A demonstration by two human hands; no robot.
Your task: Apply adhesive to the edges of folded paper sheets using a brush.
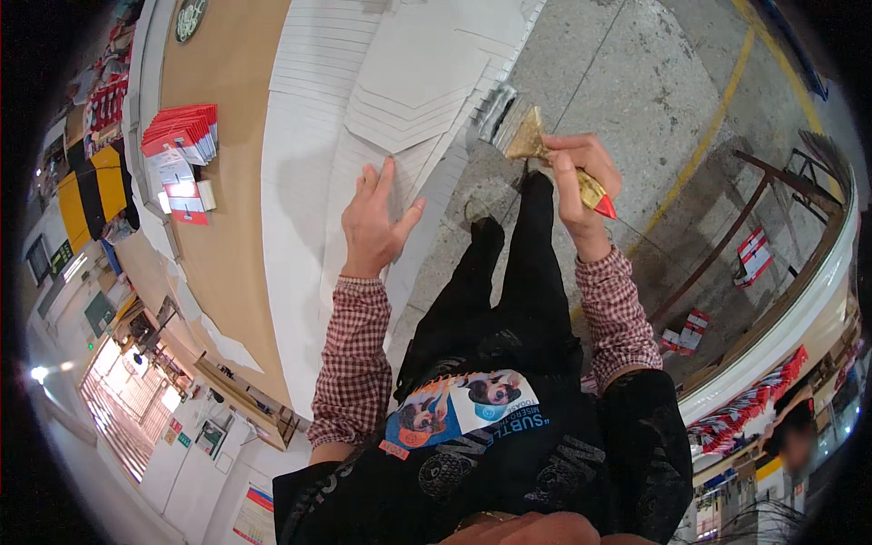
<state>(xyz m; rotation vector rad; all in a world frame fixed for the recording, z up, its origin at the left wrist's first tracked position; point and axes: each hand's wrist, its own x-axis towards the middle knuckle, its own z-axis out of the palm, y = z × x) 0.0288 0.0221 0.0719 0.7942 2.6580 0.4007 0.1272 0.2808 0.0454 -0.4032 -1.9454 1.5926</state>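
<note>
My left hand (372, 222) lies on white paper sheets, fingers stretched out and thumb apart, with nothing in it. Its fingertips are near the pointed lower end of a stack of overlapping pale sheets (413, 77), whose edges fan out in steps. My right hand (586, 177) grips a wide flat paintbrush (525, 136) with a gold-coloured ferrule and a red-tipped handle. The brush's bristles point left, toward the fanned edges along the right side of the sheets. Whether the bristles touch the paper I cannot tell.
A pile of red-and-white booklets (182, 145) sits on the brown tabletop (232, 191) to the left. On the right are a concrete floor (636, 82) with yellow lines, a rusty metal frame (718, 250) and a curved white edge (772, 336). Another person (799, 431) is at the lower right.
</note>
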